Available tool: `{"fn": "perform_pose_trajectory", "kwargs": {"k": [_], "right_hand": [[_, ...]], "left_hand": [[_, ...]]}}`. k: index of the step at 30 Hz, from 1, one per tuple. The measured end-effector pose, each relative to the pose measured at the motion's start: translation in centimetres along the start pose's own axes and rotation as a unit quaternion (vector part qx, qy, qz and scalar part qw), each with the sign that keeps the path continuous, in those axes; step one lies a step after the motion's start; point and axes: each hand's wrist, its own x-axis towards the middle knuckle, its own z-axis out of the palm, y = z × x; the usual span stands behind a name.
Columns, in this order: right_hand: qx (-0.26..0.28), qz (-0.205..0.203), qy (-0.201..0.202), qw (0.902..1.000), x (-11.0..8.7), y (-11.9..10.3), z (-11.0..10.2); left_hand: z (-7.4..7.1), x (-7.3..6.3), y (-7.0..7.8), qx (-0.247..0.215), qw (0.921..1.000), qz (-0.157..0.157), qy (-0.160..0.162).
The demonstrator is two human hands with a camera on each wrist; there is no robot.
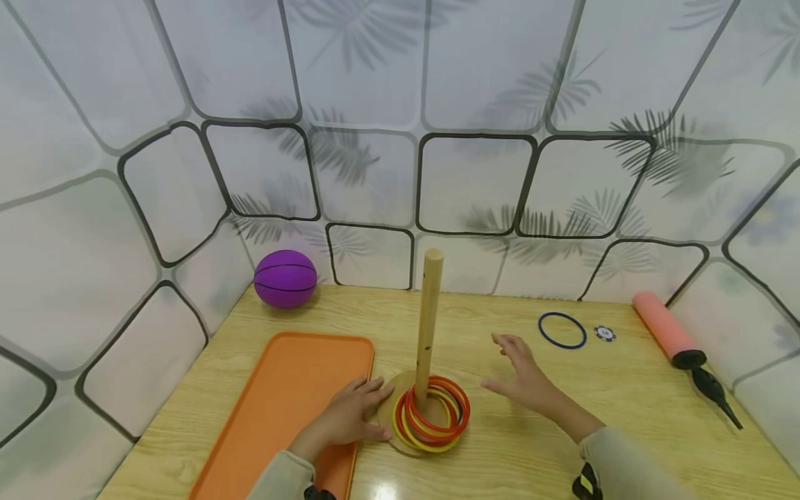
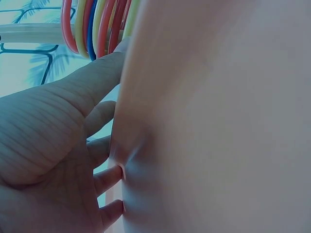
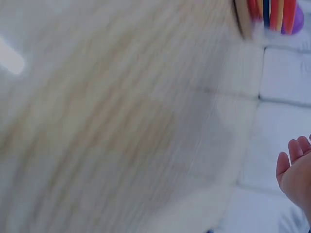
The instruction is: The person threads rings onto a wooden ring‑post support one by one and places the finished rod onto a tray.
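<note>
A wooden peg [image 1: 429,312] stands upright on a round wooden base [image 1: 400,383]. Several red, yellow and blue rings [image 1: 459,410] lie stacked around its foot. My left hand [image 1: 350,415] is at the base's left side, fingers spread and nearly straight; in the left wrist view its thumb reaches close to the stacked rings [image 2: 99,29]. To the right of the peg, my right hand [image 1: 525,378] hovers above the table with its fingers loosely bent, holding nothing. Only part of that hand [image 3: 296,174] shows at the edge of the right wrist view.
An orange tray [image 1: 300,389] lies left of the base, partly under my left arm. A purple ball [image 1: 285,279] sits at the back left. Toward the back right are a single blue ring [image 1: 584,335], a poker chip [image 1: 605,333] and a pink hand pump [image 1: 665,326].
</note>
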Motion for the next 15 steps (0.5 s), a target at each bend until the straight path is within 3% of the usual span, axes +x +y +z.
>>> {"fn": "perform_pose_trajectory", "kwargs": {"k": [8,15], "right_hand": [[-0.081,0.103,0.022,0.9911,0.0,4.2,-4.7],[-0.103,0.175,0.030,0.9787,0.5,7.5,-6.9]], "left_hand": [[0.1,0.1,-0.2,0.009,1.0000,0.001,0.003],[0.1,0.1,0.0,0.007,1.0000,-0.004,0.001]]}}
